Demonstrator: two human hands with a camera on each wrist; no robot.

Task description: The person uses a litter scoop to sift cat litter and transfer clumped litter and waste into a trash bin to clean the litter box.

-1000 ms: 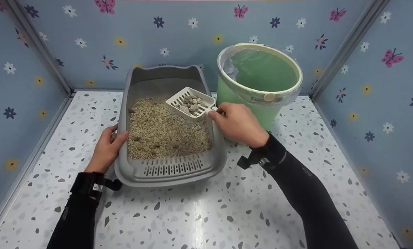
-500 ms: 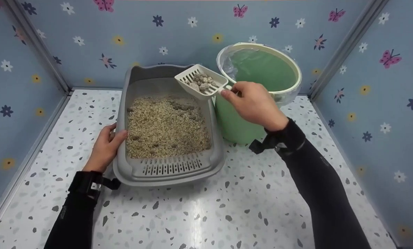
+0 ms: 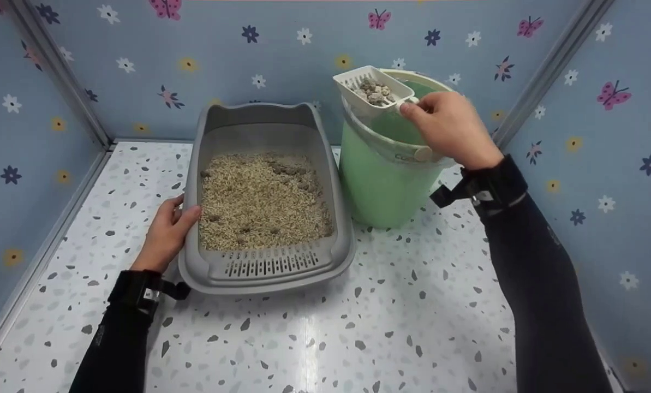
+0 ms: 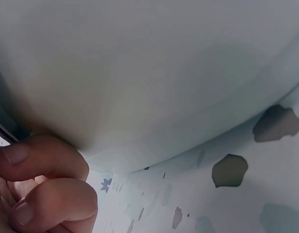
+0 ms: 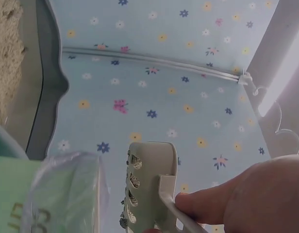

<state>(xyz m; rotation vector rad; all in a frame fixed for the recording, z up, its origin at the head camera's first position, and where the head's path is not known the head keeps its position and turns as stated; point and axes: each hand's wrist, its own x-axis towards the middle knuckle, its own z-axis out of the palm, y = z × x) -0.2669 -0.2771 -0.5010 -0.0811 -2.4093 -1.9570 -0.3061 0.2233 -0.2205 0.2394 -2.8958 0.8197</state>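
My right hand [image 3: 453,128] pinches the handle of a white slotted litter scoop [image 3: 395,85] over the left side of the bin's mouth. Grey and tan clumps [image 3: 376,94] lie in it. From the side, the right wrist view shows the scoop [image 5: 159,174] with clumps in its slots and the thumb against the handle. The green trash bin [image 3: 382,188] has a clear liner folded over its rim. My left hand [image 3: 164,232] grips the left rim of a grey litter box [image 3: 270,285], thumb on top; its curled fingers [image 4: 55,162] show beneath in the left wrist view.
Tan litter [image 3: 260,204] fills the box's middle, with darker clumps and a disturbed patch at the upper right. The bin stands close against the box's right side. Flowered panels [image 3: 281,49] enclose the speckled floor [image 3: 314,338] at the back and both sides.
My right hand has carried the loaded scoop up and to the right, from above the litter to over the bin. The left hand stays on the box rim.
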